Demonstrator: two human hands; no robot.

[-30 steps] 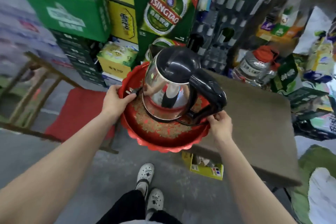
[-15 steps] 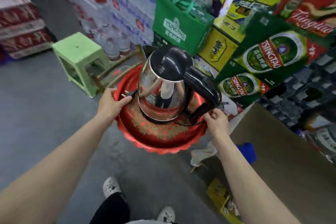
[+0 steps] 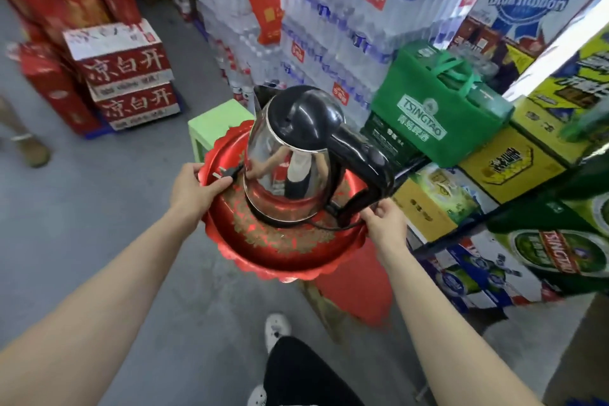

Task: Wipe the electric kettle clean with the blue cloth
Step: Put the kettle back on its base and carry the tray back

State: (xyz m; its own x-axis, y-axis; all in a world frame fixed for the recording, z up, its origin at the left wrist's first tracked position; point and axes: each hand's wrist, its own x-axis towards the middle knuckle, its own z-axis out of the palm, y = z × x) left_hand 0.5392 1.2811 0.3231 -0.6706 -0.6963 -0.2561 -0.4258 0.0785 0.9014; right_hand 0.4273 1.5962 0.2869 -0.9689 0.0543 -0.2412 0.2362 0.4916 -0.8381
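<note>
A steel electric kettle (image 3: pixel 290 175) with a black lid and black handle stands upright on a round red tray (image 3: pixel 283 257) that I carry in the air. My left hand (image 3: pixel 192 188) grips the tray's left rim, with the kettle's black plug (image 3: pixel 227 172) under its thumb. My right hand (image 3: pixel 384 224) grips the right rim just below the kettle's handle. The black cord runs along the tray by the kettle's base. No blue cloth shows in this view.
A light green stool (image 3: pixel 214 127) stands on the grey floor behind the tray. Stacked water packs (image 3: pixel 329 26), red cartons (image 3: pixel 128 82) and beer boxes with a green bag (image 3: pixel 438 109) line the back and right. A low red stool (image 3: pixel 356 290) sits under the tray. Another person's foot (image 3: pixel 31 148) is at far left.
I have turned left with the tray and kettle held in both hands. The brown table and blue cloth have left the view; the green stool now lies straight behind the tray.
</note>
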